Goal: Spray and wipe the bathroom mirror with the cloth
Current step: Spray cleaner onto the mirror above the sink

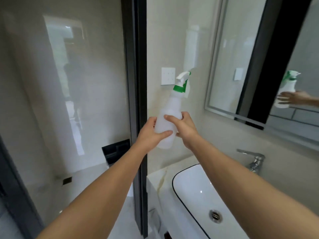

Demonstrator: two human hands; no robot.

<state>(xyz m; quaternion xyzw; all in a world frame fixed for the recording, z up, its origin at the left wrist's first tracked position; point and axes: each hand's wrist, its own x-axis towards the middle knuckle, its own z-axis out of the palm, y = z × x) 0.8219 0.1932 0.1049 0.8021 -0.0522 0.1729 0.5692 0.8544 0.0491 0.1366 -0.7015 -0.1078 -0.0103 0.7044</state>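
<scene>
Spray bottle (pixel 170 114), white, tilted, gripped by both hands.

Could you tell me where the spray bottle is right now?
In the head view's centre, the spray bottle is held up by both the left hand and right hand, left of the mirror.

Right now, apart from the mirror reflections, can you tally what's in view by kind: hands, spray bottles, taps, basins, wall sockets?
Hands: 2, the left hand and right hand, both gripping the bottle
Spray bottles: 1, white spray bottle with a green collar
Taps: 1, chrome tap
Basins: 1, white basin
Wall sockets: 1, white wall socket
Total: 6
</scene>
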